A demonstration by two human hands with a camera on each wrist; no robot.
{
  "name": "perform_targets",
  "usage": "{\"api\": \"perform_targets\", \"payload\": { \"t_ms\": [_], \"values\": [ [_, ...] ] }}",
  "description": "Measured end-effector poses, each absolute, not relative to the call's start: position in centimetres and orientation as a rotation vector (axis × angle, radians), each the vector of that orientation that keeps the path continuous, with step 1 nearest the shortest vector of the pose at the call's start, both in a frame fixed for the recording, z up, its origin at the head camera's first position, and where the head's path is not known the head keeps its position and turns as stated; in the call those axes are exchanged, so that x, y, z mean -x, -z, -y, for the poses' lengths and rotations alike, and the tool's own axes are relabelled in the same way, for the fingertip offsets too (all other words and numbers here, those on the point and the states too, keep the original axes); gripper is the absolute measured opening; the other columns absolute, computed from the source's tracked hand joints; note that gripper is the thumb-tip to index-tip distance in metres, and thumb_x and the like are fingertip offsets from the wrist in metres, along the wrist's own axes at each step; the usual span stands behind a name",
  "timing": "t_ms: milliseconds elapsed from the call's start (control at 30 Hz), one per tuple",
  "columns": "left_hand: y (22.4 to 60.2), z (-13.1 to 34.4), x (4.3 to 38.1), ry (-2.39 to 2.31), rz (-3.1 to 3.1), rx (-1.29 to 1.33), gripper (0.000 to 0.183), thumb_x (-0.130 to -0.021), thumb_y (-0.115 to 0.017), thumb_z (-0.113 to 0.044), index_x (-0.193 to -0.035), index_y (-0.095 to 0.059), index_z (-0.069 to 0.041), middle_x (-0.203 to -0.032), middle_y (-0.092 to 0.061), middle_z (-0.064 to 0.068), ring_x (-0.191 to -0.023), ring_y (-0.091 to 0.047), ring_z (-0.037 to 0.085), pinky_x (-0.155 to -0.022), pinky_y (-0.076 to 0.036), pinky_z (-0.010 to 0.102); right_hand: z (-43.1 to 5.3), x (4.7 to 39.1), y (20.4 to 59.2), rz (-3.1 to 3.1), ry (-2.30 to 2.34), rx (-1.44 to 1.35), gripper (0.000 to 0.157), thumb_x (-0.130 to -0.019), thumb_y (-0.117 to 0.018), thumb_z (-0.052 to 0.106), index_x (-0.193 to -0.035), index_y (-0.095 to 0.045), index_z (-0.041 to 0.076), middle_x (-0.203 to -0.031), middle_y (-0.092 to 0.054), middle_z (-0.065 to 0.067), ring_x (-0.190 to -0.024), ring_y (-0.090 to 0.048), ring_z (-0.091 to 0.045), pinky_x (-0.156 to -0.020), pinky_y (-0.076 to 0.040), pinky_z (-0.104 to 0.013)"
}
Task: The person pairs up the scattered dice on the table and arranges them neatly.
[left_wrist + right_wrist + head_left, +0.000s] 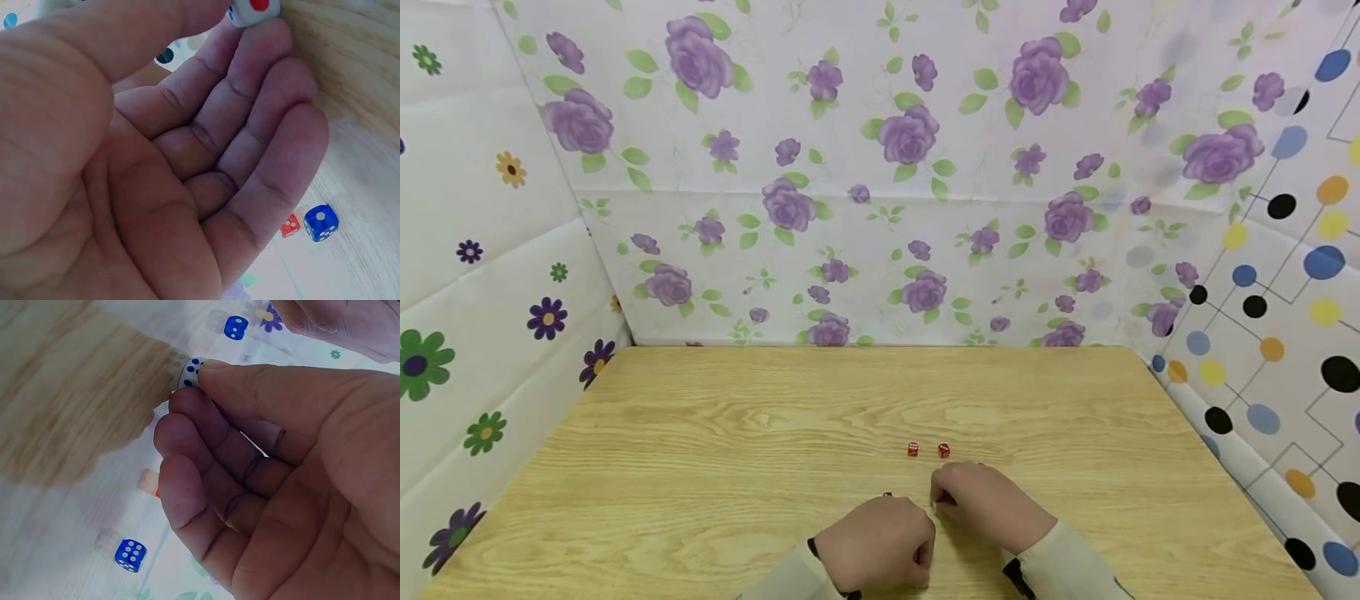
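Though small, white die (190, 375) per grip (281, 481)

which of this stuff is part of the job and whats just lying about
Seemingly in the job:
white die, pinched in the left hand
other white die, pinched in the right hand

Lying untouched on the table:
two red dice
two blue dice
These may belong to the same job, though.

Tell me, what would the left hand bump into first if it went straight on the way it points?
Probably the right hand, just right of the left hand in the head view, though their heights are unclear.
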State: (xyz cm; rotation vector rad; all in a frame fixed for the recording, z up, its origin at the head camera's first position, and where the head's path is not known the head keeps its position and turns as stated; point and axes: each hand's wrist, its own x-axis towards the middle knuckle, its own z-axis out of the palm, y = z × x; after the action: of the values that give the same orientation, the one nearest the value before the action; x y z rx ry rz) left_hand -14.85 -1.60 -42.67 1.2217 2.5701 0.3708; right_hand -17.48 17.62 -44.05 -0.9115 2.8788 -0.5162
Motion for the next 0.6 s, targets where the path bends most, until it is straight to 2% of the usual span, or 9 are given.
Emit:
{"api": "perform_targets", "payload": {
  "t_ms": [100, 200, 433, 600],
  "values": [
    [42.6, 1.6, 14.8, -0.379, -2.574, -1.245, 0.039, -0.077, -0.079, -0.011, -0.053, -0.051, -0.024, -0.048, -0.032, -0.017, -0.046, -0.024, -0.001, -0.051, -0.027, 0.015, -17.6, 17.5, 43.9, -2.876, 0.497, 0.928, 0.014, -0.092, -0.075, 0.004, -0.085, -0.071, 0.016, -0.082, -0.069, 0.009, -0.073, -0.060, -0.002, -0.066, -0.052, -0.025],
    [42.5, 1.9, 14.9, -0.378, -2.577, -1.253, 0.038, -0.079, -0.077, -0.010, -0.054, -0.051, -0.024, -0.049, -0.032, -0.017, -0.047, -0.024, 0.000, -0.050, -0.027, 0.015, -17.8, 17.4, 43.6, -2.854, 0.517, 0.922, 0.014, -0.093, -0.075, 0.005, -0.086, -0.070, 0.017, -0.081, -0.067, 0.011, -0.073, -0.058, -0.001, -0.066, -0.051, -0.025],
    [41.6, 2.6, 15.9, -0.360, -2.669, -1.229, 0.022, -0.085, -0.076, -0.008, -0.072, -0.071, -0.025, -0.070, -0.060, -0.020, -0.063, -0.050, -0.005, -0.064, -0.043, 0.013, -18.6, 17.0, 42.3, -2.846, 0.498, 0.907, 0.019, -0.089, -0.078, 0.008, -0.081, -0.065, 0.020, -0.075, -0.058, 0.015, -0.066, -0.047, -0.002, -0.063, -0.045, -0.024],
    [41.4, 2.9, 16.4, -0.385, -2.685, -1.228, 0.023, -0.084, -0.076, -0.003, -0.074, -0.071, -0.023, -0.071, -0.061, -0.017, -0.064, -0.050, -0.003, -0.065, -0.044, 0.014, -18.8, 16.8, 42.0, -2.797, 0.483, 0.910, 0.022, -0.086, -0.079, 0.008, -0.078, -0.063, 0.021, -0.071, -0.053, 0.015, -0.064, -0.044, -0.003, -0.061, -0.042, -0.024]
  ]
}}
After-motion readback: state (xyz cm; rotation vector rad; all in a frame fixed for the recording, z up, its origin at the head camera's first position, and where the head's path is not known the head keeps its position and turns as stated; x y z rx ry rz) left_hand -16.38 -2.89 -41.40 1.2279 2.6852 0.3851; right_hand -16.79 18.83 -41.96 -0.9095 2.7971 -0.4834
